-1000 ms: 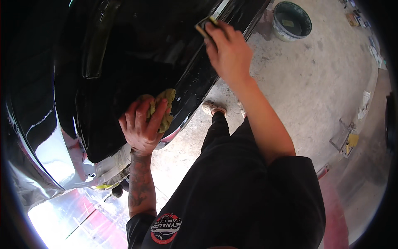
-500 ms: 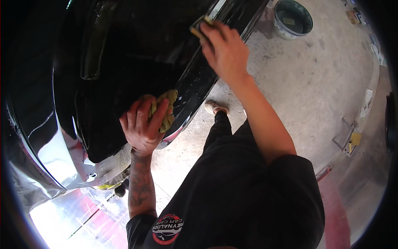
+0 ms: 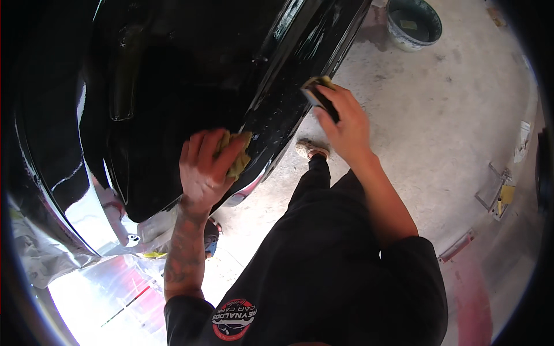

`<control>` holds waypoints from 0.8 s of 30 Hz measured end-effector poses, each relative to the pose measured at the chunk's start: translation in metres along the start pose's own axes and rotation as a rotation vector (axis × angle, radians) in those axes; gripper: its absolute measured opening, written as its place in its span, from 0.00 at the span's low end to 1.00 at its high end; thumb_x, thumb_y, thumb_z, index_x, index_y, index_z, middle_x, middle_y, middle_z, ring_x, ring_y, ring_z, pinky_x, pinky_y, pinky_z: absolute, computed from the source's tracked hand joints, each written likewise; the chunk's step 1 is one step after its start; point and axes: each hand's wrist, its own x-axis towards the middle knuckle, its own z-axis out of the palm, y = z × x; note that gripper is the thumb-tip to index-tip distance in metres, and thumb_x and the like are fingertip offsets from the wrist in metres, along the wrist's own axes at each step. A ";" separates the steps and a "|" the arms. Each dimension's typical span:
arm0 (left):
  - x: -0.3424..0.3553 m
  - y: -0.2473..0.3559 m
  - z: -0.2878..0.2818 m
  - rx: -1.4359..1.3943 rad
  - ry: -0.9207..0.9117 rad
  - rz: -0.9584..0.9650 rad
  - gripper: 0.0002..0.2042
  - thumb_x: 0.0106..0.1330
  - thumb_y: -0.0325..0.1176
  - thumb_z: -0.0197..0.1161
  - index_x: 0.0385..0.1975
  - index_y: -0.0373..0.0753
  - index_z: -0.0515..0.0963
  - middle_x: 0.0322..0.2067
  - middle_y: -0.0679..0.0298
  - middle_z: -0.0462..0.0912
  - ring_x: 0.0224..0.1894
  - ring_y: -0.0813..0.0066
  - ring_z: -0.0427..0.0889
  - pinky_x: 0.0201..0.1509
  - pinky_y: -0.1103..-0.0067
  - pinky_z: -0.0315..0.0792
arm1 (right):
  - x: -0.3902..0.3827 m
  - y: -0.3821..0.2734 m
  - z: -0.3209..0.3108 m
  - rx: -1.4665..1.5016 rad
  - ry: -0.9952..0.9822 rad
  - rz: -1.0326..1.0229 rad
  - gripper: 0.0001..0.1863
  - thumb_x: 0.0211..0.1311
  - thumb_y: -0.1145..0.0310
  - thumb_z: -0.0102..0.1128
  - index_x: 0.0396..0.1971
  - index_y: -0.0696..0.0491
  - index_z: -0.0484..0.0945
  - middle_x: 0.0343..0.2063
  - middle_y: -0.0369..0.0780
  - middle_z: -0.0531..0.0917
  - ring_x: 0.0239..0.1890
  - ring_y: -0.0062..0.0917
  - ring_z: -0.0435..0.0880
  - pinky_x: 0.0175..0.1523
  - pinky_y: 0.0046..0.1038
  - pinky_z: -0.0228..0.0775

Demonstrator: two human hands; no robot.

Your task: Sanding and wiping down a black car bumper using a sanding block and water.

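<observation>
A glossy black, wet car body panel (image 3: 173,75) fills the upper left, with a recessed door handle (image 3: 124,92) in it. My left hand (image 3: 205,167) lies on the panel near its lower edge, fingers curled round a crumpled yellow-green cloth (image 3: 238,155). Out past the panel's right edge, my right hand (image 3: 343,118) grips a small dark block with a yellowish side (image 3: 320,97), thumb on one side and fingers on the other. The block looks raised off the panel, its dark face partly showing.
A bucket of dark water (image 3: 414,26) with a yellowish piece in it stands on the concrete floor (image 3: 427,127). Plastic sheeting (image 3: 40,254) covers parts at the lower left. A metal frame with a yellow item (image 3: 501,196) lies at far right. My shoe (image 3: 311,149) is below the panel.
My right hand has come off the panel, moving nearer and to the right with the block. My left hand has shifted slightly right, still holding the cloth.
</observation>
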 end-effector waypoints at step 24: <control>0.108 0.032 -0.008 0.544 -0.571 -0.181 0.45 0.53 0.42 0.71 0.74 0.46 0.61 0.26 0.61 0.81 0.26 0.59 0.85 0.27 0.67 0.80 | -0.155 0.110 -0.136 0.004 -0.117 0.759 0.22 0.66 0.74 0.64 0.59 0.57 0.77 0.55 0.46 0.82 0.58 0.37 0.81 0.65 0.34 0.70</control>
